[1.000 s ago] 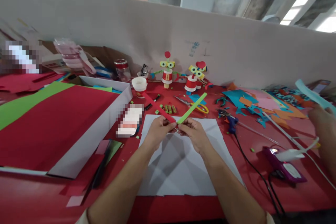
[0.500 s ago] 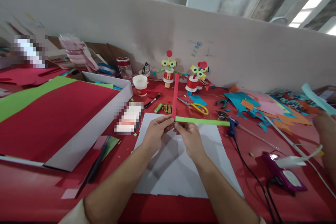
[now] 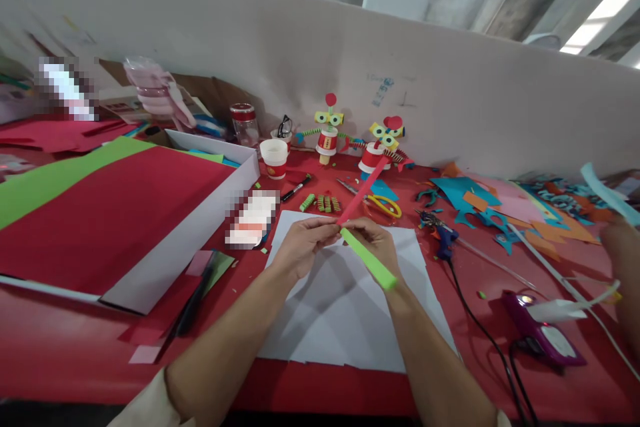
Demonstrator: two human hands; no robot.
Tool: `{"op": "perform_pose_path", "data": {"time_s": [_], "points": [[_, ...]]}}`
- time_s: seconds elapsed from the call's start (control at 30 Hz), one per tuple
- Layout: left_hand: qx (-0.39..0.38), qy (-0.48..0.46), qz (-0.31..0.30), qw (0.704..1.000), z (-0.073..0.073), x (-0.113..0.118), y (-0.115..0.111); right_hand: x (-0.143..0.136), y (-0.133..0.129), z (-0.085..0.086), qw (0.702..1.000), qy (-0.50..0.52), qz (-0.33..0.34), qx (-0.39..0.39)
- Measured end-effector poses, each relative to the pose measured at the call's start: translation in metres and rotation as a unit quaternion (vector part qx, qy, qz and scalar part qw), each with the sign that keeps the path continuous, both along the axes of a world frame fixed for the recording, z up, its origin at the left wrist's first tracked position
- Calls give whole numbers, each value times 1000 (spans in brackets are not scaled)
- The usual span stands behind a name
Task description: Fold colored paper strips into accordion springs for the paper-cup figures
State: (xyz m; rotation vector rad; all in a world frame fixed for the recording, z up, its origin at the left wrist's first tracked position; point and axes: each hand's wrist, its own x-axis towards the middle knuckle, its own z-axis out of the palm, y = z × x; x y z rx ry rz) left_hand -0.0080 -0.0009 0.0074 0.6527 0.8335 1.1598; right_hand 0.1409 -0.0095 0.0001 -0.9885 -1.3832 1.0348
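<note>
Red and lime-green, two narrow paper strips (the red strip [image 3: 367, 188], the green strip [image 3: 369, 259]) meet at their ends between the person's fingertips, above white paper sheets [image 3: 345, 320] on the red table [image 3: 350, 383]. Both have just swung clockwise: the red, lately at twelve o'clock, points between one and two, and the green has gone from three to between four and five. That suggests the corner is being turned as one piece. The left hand [image 3: 300, 248] is pinched on the red strip's near end; the right hand [image 3: 377, 243] is closed at the green one's, though its hidden fingers leave the exact grip unclear. Around the hands lie accordion-folded paper springs [image 3: 327, 203] between ten and eleven o'clock, yellow-handled metal scissors [image 3: 393, 213] at two, and a blue glue gun [image 3: 445, 240] at three.
</note>
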Motion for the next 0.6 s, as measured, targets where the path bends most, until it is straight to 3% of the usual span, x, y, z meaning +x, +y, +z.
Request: {"op": "perform_pose_path", "data": {"time_s": [0.23,0.6], "points": [[109,54,0,993,1,4,-6,-4,-1,0,1000,-1,-13,-27],[122,70,28,990,-4,12,-10,-9,-1,-4,995,67,-42,-67]]}}
